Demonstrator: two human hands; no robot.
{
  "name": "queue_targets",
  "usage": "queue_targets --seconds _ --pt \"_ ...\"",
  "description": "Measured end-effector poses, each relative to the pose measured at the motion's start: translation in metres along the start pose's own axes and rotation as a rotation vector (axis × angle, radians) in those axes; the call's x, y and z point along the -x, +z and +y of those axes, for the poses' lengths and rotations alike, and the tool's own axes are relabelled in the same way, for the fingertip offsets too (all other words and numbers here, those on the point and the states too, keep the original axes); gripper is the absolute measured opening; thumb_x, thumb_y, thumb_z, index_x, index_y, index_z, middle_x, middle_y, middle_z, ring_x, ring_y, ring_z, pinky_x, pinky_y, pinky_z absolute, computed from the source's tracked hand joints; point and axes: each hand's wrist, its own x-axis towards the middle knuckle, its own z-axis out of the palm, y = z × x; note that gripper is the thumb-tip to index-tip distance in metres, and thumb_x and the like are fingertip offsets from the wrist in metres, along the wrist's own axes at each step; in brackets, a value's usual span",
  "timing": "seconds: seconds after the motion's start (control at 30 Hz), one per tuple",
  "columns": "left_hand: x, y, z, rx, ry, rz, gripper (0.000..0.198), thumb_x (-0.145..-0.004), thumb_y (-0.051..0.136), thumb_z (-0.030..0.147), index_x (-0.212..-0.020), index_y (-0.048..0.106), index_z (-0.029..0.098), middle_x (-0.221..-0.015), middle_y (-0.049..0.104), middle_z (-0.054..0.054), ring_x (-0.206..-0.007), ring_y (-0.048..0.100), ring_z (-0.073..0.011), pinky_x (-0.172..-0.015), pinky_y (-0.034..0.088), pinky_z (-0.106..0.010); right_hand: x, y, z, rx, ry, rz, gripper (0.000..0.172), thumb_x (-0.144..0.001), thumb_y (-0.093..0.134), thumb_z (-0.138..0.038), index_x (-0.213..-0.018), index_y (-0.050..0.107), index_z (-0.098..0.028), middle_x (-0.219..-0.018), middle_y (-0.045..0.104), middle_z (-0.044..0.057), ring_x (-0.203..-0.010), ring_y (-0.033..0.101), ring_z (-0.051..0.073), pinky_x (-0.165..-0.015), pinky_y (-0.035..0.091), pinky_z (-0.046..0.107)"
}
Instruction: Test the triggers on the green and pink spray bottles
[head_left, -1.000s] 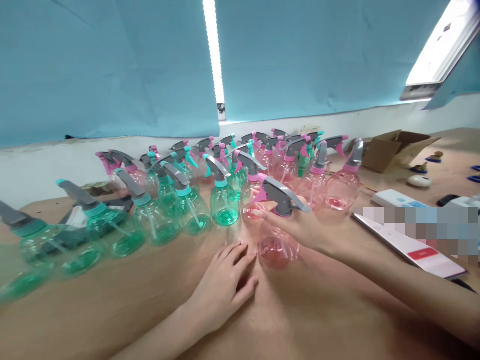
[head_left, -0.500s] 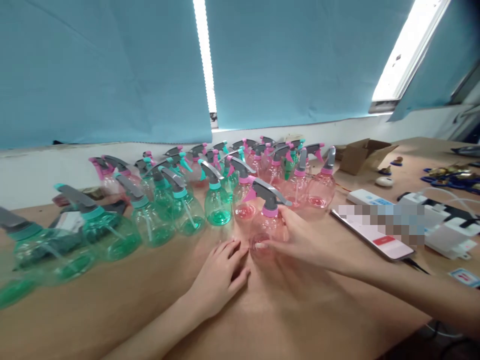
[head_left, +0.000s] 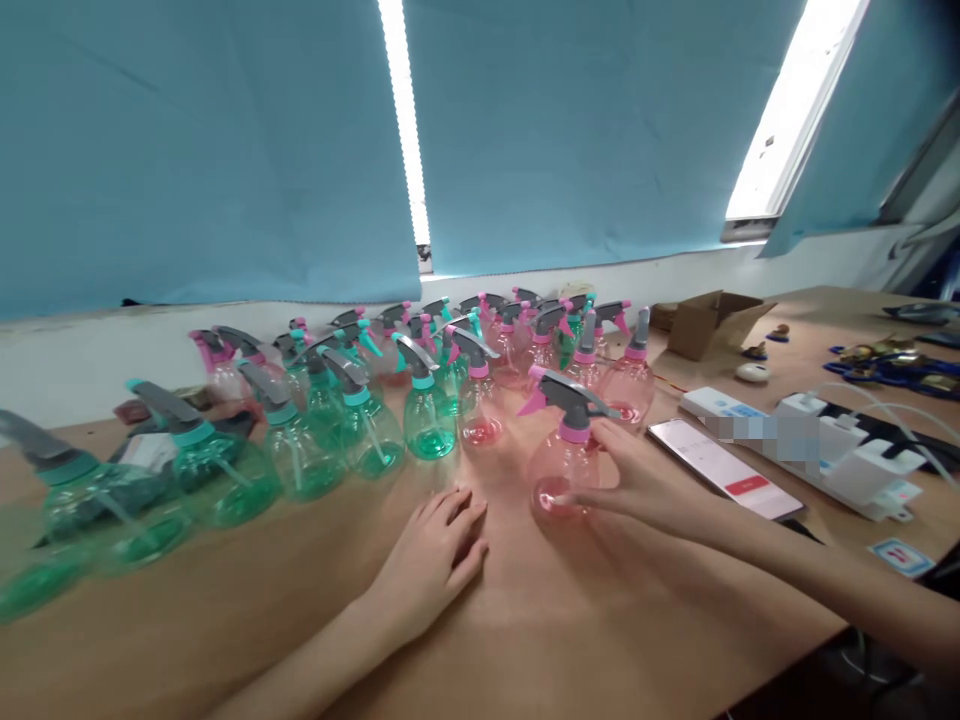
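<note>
My right hand [head_left: 634, 480] grips a pink spray bottle [head_left: 568, 465] from its right side, thumb low on the clear round body and fingers behind it. The bottle is upright at the table surface, its grey and pink trigger head pointing left. My left hand [head_left: 431, 555] lies palm down on the wooden table [head_left: 525, 640], fingers loosely spread and holding nothing. Just beyond it are a green spray bottle [head_left: 430, 415] and another pink spray bottle [head_left: 481, 405]. Several more green and pink bottles stand in rows behind and to the left.
Right of my right hand lie a phone [head_left: 724, 465] and a white power strip [head_left: 772, 425] with plugs and cables. An open cardboard box [head_left: 712, 325] stands farther back, near metal parts with blue pieces [head_left: 900, 370]. A blue curtain [head_left: 225, 150] hangs behind.
My right hand has shifted the pink spray bottle to the right, away from the neighbouring pink bottle. My left hand stays flat on the table. The camera view has shifted slightly.
</note>
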Motion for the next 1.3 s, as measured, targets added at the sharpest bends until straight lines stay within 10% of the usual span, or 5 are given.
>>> queue_targets --seconds 0.33,0.67,1.3 --pt "-0.024 0.010 0.008 0.066 0.016 0.013 0.033 -0.093 0.049 0.025 -0.124 0.058 0.017 -0.129 0.057 -0.015 -0.124 0.049 -0.0315 -0.100 0.044 -0.051 -0.012 0.008 0.053 -0.144 0.077 0.066 0.066 -0.072 0.071 -0.050 -0.126 0.045 -0.021 -0.117 0.060 0.012 -0.103 0.060 0.030 -0.084 0.050 0.044" --pt "-0.079 0.025 0.016 0.133 0.060 0.013 0.032 -0.089 0.054 0.022 -0.120 0.059 0.016 -0.125 0.059 -0.013 -0.117 0.053 -0.0280 -0.100 0.046 -0.047 -0.075 0.034 0.051 0.085 -0.045 0.186 0.054 -0.076 0.068 -0.046 -0.120 0.054 -0.019 -0.115 0.061 0.014 -0.111 0.056 0.032 -0.089 0.047 0.047" --pt "-0.080 0.026 0.015 0.127 0.059 -0.030 0.031 -0.090 0.053 0.023 -0.120 0.058 0.014 -0.126 0.058 -0.015 -0.120 0.051 -0.0295 -0.101 0.044 -0.049 -0.108 0.036 0.037 0.271 0.173 0.042 0.058 -0.085 0.057 -0.052 -0.127 0.049 -0.014 -0.120 0.063 0.018 -0.096 0.067 0.033 -0.070 0.049 0.038"
